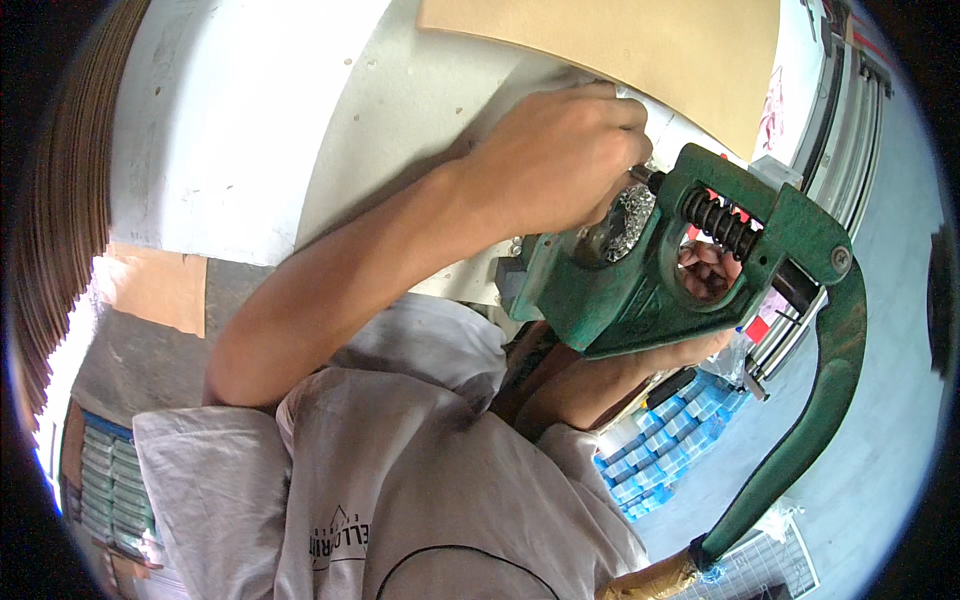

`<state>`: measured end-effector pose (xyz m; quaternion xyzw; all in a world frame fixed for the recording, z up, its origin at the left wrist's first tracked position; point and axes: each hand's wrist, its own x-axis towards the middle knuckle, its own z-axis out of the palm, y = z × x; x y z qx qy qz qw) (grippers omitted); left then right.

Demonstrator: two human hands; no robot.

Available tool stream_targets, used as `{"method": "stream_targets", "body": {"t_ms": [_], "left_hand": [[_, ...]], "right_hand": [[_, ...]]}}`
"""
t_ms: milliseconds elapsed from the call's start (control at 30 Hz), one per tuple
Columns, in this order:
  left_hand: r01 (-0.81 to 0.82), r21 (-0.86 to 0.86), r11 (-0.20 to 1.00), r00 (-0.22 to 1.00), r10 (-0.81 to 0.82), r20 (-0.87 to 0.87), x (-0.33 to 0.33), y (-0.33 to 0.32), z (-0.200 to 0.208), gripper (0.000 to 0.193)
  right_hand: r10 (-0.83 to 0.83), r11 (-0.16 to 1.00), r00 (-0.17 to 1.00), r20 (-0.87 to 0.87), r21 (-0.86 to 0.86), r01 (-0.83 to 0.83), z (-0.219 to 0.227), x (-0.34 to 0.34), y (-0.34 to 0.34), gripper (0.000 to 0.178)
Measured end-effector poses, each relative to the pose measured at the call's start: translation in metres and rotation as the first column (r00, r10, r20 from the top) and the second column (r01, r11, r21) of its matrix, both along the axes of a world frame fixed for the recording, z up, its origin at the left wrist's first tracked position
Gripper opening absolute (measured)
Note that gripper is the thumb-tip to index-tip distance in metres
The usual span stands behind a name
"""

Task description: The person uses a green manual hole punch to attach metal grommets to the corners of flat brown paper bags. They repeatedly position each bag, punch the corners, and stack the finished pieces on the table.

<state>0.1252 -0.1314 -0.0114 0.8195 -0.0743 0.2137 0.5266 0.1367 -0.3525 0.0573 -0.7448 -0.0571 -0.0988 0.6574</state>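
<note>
A green hand press point(610, 305) with a black coil spring and a long curved lever stands at my right. My left hand point(570, 150) is closed beside the press's head, fingers curled down, their tips hidden from view. Just below it, many small shiny metal pieces point(630, 220) lie in a round hollow or dish within the press's frame. My right forearm passes behind the press. Curled fingers of my right hand point(704, 270) show through the frame's opening; what they hold, if anything, is hidden.
A tan sheet point(620, 45) lies at the far side over a white work surface point(240, 120). At the left edge rises a stack of brown sheets point(75, 150). The press's lever point(800, 440) reaches toward the lower right, its end wrapped in tan material. Blue-and-white packs point(670, 430) sit below the press.
</note>
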Motion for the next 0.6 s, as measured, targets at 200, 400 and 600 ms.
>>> {"method": "stream_targets", "body": {"t_ms": [200, 400, 600], "left_hand": [[-0.004, -0.044, 0.999, 1.000, 0.004, 0.003, 0.001, 0.004, 0.003, 0.013], [0.002, -0.025, 1.000, 1.000, -0.002, -0.018, 0.002, 0.003, 0.003, 0.014], [-0.003, -0.016, 1.000, 1.000, 0.003, 0.001, 0.003, 0.002, -0.001, 0.014]], "right_hand": [[0.005, 0.992, 1.000, -0.022, 0.129, -0.003, 0.005, -0.007, 0.005, 0.043], [0.002, 1.000, 0.996, 0.090, 0.009, -0.003, 0.003, -0.028, 0.018, 0.044], [-0.046, 0.996, 0.994, 0.096, -0.067, 0.053, 0.003, -0.041, 0.008, 0.043]]}}
